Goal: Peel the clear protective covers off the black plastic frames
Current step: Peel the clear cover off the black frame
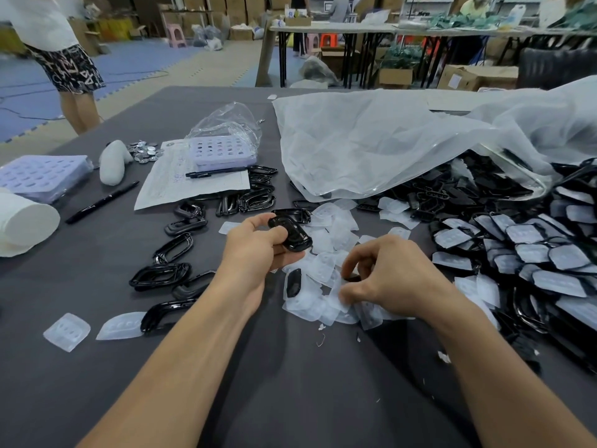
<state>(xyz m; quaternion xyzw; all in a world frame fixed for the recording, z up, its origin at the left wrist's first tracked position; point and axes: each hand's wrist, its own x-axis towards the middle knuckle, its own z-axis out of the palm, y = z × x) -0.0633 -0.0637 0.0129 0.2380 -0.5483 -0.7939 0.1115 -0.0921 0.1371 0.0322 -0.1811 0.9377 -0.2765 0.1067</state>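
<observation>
Two bare hands work over a dark grey worktop (80, 286). The left hand (258, 250) has its grip closed on one black frame (292, 236): the thumb lies on top and the other fingers press from below, so the frame sticks out to the right of the fingers, lifted a little above the worktop. The right hand (384, 279) is lower, with its fingers curled down into a heap of peeled clear covers (326, 270). Its thumb and fingertips pinch the edge of one cover in the heap, and something small and dark shows between the fingers; what it is, I cannot tell.

The heap of covers lies between the two grips and spreads beyond the left grip, away from the person. Bare black frames (161, 274) lie scattered to the left of the left grip, some stacked on each other. Still covered frames (529, 250) make a big pile to the right of the right grip, partly under a large clear plastic bag (387, 140).
</observation>
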